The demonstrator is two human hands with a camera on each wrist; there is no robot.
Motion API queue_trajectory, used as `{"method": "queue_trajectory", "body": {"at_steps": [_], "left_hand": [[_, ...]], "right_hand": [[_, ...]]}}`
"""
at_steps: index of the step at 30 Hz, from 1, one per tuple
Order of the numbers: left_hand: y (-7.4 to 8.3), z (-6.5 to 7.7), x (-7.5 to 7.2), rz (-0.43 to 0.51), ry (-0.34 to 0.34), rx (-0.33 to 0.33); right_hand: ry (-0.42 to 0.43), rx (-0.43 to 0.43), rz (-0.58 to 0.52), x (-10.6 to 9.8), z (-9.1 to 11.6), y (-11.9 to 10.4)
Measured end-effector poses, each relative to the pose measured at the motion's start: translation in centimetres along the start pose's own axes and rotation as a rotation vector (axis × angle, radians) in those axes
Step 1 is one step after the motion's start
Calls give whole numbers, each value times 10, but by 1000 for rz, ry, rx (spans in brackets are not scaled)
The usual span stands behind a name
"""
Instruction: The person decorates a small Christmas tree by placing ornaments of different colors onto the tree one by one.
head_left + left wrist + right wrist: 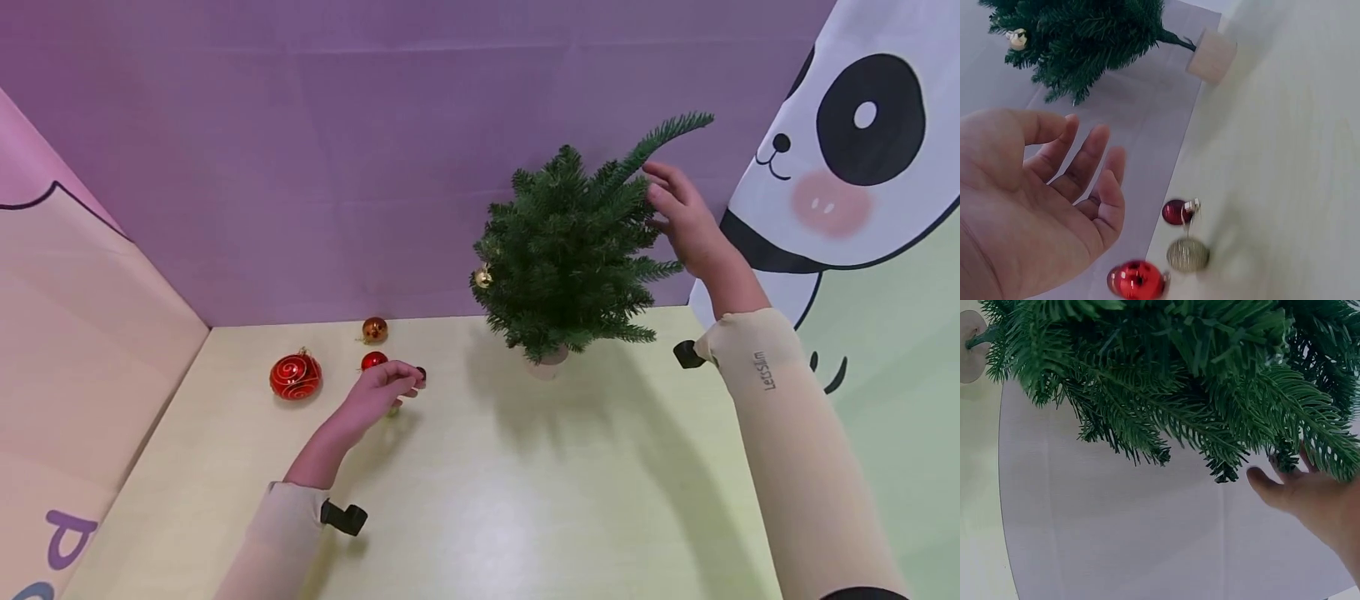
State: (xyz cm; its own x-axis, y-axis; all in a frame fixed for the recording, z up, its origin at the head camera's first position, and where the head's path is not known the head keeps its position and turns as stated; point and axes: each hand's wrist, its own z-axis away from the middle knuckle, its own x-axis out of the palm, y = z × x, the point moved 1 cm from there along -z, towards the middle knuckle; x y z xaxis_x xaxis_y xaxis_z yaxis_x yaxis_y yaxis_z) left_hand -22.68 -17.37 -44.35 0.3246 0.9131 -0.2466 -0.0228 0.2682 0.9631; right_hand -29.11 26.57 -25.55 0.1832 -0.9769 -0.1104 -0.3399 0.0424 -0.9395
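A small artificial Christmas tree (566,250) stands on a round pale base (1212,56), with a gold bauble (483,277) hanging on its left side. At the tree's upper right, my right hand (686,221) reaches among the branches with loosely bent fingers. Needles partly hide those fingers in the right wrist view, where a branch tip (1284,455) lies beside the thumb. My left hand (1054,187) hovers over the table, fingers loosely curved and nothing in them. Near it are a shiny red bauble (1138,280), a ribbed gold-green bauble (1187,255) and a dark red bauble (1175,212).
Farther left on the pale table (480,500) lies a large red bauble (296,376) with swirls. An orange-brown bauble (375,330) sits near the back edge. A purple backdrop (337,167) rises behind, and printed side panels stand at left and right.
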Motion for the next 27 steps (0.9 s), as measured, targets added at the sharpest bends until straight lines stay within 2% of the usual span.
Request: {"method": "queue_trajectory", "body": {"at_steps": [4,11,15,22,27], "left_hand": [[-7,13,-10,-26,0,-5],[-18,28,-26,-68,8,-40],[-25,31,-31,-52,28,-63],[-33,37,-39,-7,150,-142],[-36,37,-45,-29,221,-129]], "right_hand": [[-60,16,-25,3,3,0],[-61,52,239,6,6,-6],[-50,61,297,10,8,-6],[-34,77,324,15,13,-9],[-25,56,299,14,18,-9]]}}
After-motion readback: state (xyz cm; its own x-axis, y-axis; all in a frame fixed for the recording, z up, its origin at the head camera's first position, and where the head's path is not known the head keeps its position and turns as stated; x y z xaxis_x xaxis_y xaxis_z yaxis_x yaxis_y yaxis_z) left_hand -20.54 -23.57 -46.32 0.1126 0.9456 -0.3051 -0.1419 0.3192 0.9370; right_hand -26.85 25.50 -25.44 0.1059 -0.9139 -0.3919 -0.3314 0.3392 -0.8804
